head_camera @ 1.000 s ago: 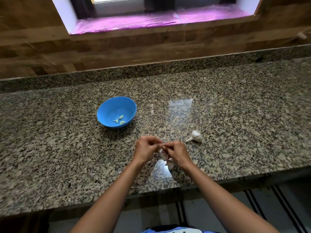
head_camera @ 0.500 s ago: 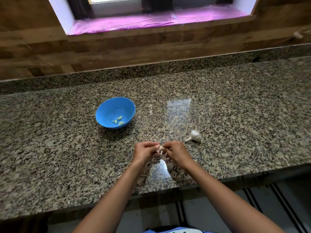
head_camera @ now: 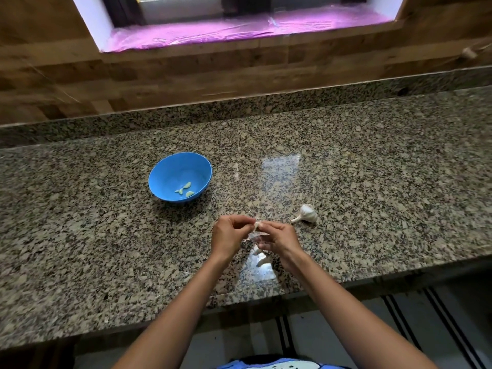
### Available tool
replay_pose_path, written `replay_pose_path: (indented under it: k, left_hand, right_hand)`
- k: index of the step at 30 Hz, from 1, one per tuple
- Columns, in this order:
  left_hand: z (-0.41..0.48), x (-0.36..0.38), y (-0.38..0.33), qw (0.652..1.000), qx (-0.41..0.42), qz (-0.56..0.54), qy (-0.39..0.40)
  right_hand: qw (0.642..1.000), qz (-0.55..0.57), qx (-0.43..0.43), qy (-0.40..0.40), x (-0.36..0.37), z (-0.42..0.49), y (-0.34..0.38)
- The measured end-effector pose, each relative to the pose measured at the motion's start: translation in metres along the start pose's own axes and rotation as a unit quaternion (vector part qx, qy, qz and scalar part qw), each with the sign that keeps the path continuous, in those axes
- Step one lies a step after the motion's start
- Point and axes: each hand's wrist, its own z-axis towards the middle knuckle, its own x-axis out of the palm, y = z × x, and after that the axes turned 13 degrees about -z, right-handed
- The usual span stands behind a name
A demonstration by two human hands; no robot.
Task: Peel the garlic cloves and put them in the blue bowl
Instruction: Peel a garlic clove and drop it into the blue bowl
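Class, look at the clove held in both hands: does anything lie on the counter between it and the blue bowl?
Nothing visible: bare counter separates the clove from the blue bowl; the garlic bulb lies rightward.

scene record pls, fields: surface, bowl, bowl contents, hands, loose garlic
surface: granite counter
bowl: blue bowl, upright, left of the hands
bowl contents: peeled cloves, a few
hands: left hand and right hand both pinch one garlic clove, skin partly off
loose garlic: garlic bulb on counter, right of hands

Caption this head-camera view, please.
Both hands pinch a garlic clove between blue bowl and garlic bulb.
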Motion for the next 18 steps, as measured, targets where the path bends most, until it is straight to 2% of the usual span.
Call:
replay_pose_path:
  k: [6, 14, 16, 18]
  left_hand:
    - [-0.0017, 0.0018, 0.0035, 0.999, 0.03, 0.015, -0.006]
    - [-0.0069, 0.0062, 0.0044, 0.972, 0.155, 0.177, 0.009]
    - [-0.0078, 0.0075, 0.0047, 0.972, 0.16, 0.171, -0.005]
    - [-0.007, 0.0079, 0.0045, 0.984, 0.129, 0.124, -0.013]
  right_hand:
    - [1.0, 0.002, -0.012, 0.007, -0.0029, 0.0033, 0.0003]
    - [0.998, -0.029, -0.051, -0.023, -0.0038, 0.0038, 0.0007]
    - [0.997, -0.039, -0.058, -0.028, -0.0039, 0.0046, 0.0007]
    - [0.996, -0.049, -0.065, -0.029, -0.0051, 0.0057, 0.0005]
